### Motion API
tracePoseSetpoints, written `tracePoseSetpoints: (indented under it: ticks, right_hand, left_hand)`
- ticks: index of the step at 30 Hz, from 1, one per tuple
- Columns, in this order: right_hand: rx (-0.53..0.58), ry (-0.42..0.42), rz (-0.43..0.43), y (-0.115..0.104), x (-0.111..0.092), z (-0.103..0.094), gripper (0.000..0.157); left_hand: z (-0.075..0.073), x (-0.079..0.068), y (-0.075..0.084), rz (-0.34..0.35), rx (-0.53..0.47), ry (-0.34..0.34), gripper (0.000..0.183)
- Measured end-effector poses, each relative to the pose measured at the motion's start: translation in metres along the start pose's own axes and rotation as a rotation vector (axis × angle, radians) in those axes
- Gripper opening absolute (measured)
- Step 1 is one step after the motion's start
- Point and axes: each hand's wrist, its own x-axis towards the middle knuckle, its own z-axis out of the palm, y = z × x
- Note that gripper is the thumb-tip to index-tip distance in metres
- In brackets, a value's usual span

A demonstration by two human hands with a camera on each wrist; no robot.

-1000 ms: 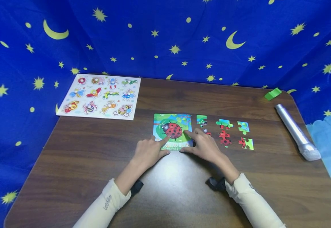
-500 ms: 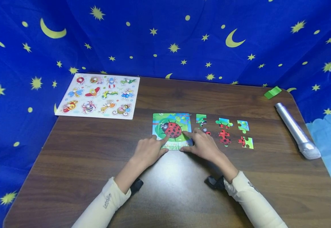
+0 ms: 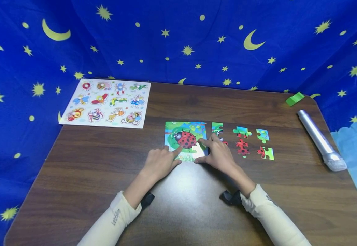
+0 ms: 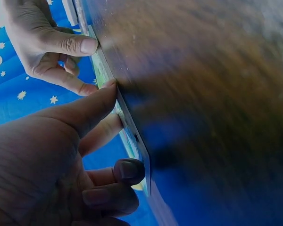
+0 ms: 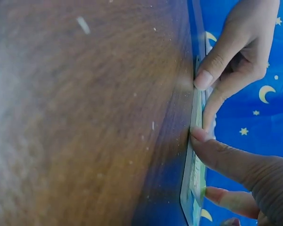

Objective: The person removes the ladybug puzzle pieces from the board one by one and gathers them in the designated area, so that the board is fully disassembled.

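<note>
A square ladybug jigsaw puzzle lies flat on the table in front of me. My left hand holds it at the lower left, index finger on the picture and thumb at the front edge. At the lower right corner, my right hand pinches a puzzle piece between thumb and index finger. That piece catches bright glare and stands slightly tilted from the board, its lifted edge showing in the right wrist view. The right hand partly hides a loose piece beside the puzzle.
Loose puzzle pieces, among them a red spotted one, lie in two rows to the right. An insect peg board sits at back left. A silver microphone and green block lie far right. A starry blue curtain borders the table.
The lower right puzzle piece, flat before, now tilts up and shines with glare. My right fingers have shifted slightly with it; the left hand stays in place.
</note>
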Motion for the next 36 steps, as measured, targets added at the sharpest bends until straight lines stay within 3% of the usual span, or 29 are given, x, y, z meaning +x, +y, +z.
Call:
tracePoseSetpoints:
  ticks: [12, 17, 24, 30, 36]
  right_hand:
    - [0.019, -0.028, -0.053, 0.007, 0.002, -0.003, 0.063]
    - [0.034, 0.037, -0.088, 0.005, -0.001, 0.0, 0.06]
    - [-0.048, 0.126, -0.136, 0.001, -0.008, 0.004, 0.057]
    - [-0.002, 0.052, -0.089, 0.009, -0.008, 0.004, 0.061]
    - [-0.011, 0.023, -0.127, 0.011, -0.005, 0.001, 0.062]
  left_hand:
    - [0.0, 0.001, 0.0, -0.005, -0.019, -0.011, 0.052]
    - [0.0, 0.002, 0.0, -0.009, -0.018, -0.015, 0.052]
    - [0.0, 0.001, 0.0, -0.008, -0.022, -0.016, 0.052]
    - [0.0, 0.0, 0.0, -0.012, -0.024, -0.016, 0.052]
    - [0.0, -0.001, -0.001, -0.017, -0.028, -0.016, 0.052]
